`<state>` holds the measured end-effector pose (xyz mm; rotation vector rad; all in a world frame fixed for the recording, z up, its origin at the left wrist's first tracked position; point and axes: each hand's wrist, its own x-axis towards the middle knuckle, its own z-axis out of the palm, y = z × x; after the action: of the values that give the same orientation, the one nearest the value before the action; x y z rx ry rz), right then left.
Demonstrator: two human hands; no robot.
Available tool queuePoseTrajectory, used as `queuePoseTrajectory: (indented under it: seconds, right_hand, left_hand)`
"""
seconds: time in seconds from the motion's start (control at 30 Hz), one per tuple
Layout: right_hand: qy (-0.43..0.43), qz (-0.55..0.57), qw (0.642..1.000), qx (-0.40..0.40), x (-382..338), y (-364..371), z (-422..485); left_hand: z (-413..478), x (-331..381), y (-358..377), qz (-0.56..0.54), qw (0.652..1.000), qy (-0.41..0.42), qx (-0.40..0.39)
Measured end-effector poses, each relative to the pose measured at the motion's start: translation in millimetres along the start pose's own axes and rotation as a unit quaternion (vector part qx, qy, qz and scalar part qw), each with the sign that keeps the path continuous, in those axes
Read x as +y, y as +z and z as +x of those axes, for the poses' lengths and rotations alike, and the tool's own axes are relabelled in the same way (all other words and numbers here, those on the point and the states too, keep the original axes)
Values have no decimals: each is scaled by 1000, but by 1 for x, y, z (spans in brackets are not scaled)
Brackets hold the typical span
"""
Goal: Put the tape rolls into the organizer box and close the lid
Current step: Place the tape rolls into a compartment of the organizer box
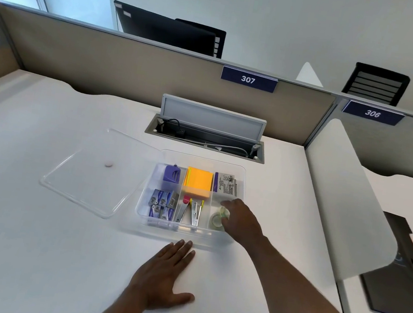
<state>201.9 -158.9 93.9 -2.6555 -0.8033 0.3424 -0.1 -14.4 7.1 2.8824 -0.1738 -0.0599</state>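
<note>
A clear plastic organizer box [243, 171] sits on the white desk, divided into compartments. Clear tape rolls [217, 219] lie in its front right compartment. My right hand [241, 220] reaches into that compartment, fingers curled around a roll on the upper side; whether it grips the roll is unclear. My left hand [166, 273] rests flat on the desk just in front of the box, fingers spread, holding nothing. The clear lid [96, 169] lies off the box to its left, one edge leaning on the box's rim.
Other compartments hold a purple sharpener [172, 174], orange sticky notes [198, 182], staple boxes [163, 203], staple removers [190, 210] and a label pack [226, 183]. An open cable tray [205, 137] lies behind the box. A white divider [342, 192] stands to the right.
</note>
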Motion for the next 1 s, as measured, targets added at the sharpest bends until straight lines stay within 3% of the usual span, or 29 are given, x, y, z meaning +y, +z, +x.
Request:
queuePoseTrajectory:
  seconds: [0.33,0.53,0.7,0.87,1.0]
  right_hand:
    - [-14,-20,999,-44,-6,5,11]
    - [-3,6,997,78,-5,1,15]
    - [-2,7,994,112,2,2,10]
    - [-48,-6,997,66,1,4,5]
    - [-38,-43,998,-4,-1,7,6]
  left_hand:
    - [0,-2,3,-12,1000,-6,-10]
    - [0,-2,3,-17,1000,-11,-13]
    - [0,-1,0,-12,1000,-13,-11]
    - [0,-1,0,-9,1000,-2,-1]
    - [0,0,-1,4,1000,1,2]
